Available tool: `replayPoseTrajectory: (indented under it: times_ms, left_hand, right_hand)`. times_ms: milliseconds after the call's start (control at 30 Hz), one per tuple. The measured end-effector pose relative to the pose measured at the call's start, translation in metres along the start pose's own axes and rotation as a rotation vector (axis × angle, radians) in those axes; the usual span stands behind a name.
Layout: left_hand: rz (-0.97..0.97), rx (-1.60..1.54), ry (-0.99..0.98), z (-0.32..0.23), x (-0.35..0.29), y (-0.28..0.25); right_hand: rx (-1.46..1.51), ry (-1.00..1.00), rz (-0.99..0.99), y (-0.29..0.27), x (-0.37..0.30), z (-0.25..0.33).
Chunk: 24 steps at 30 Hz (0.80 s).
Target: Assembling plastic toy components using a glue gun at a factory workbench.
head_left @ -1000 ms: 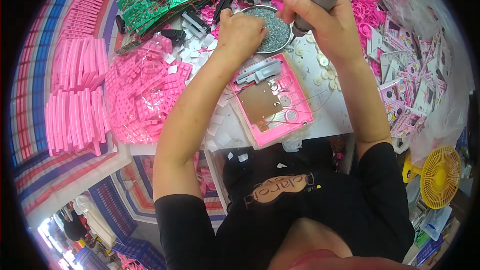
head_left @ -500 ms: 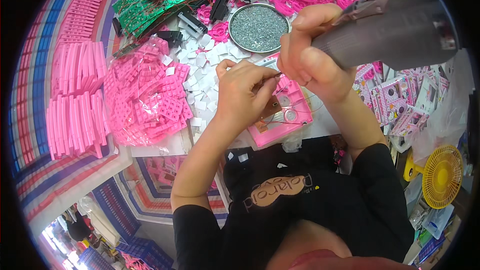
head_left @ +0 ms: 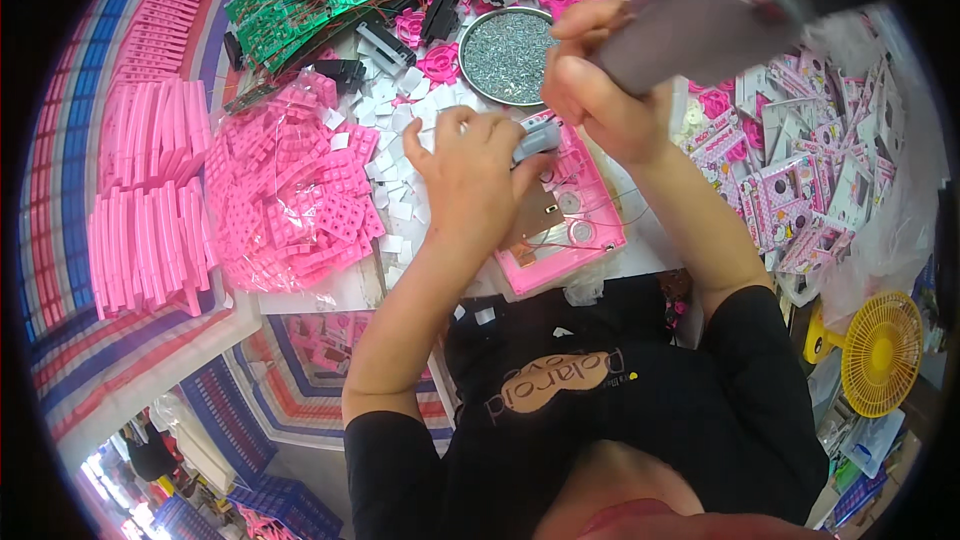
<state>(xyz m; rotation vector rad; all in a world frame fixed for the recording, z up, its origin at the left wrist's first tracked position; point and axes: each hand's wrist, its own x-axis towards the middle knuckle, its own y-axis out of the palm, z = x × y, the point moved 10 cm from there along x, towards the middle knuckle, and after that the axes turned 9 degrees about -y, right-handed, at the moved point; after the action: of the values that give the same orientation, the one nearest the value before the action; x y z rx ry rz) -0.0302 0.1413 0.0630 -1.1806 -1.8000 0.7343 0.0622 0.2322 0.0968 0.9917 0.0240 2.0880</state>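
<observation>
The left hand [head_left: 465, 178] covers the near-left part of an open pink casing [head_left: 570, 258], fingers at its grey plastic part [head_left: 538, 140]; whether they grip cannot be told. Apart from it, the right hand [head_left: 612, 110] clasps a blurred dark-grey tool [head_left: 700, 25]. Beyond both hands sits a round dish of metal screws [head_left: 505, 55]. Left of the left hand lie white squares [head_left: 400, 208], then bagged pink keypads [head_left: 285, 195]. Right of the right hand, printed cards [head_left: 790, 185] pile up. Beneath the hands is a white tabletop [head_left: 652, 252]; a yellow fan [head_left: 880, 355] stands right of the right forearm.
</observation>
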Motion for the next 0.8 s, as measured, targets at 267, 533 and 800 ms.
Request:
replayPoseTrajectory:
  times_ms: [267,533,800]
  left_hand:
    - [0.076,0.041,0.017,0.010,-0.004,0.016]
    - [0.375,-0.220,-0.079,0.027,0.006,0.045]
    - [0.364,-0.198,-0.070,0.040,-0.067,-0.135]
  right_hand:
    - [-0.347,0.093,0.072,-0.010,-0.016,-0.035]
    - [-0.073,0.455,0.178,-0.002,0.001,-0.056]
    - [-1.668,0.446,0.382,-0.222,0.011,-0.017]
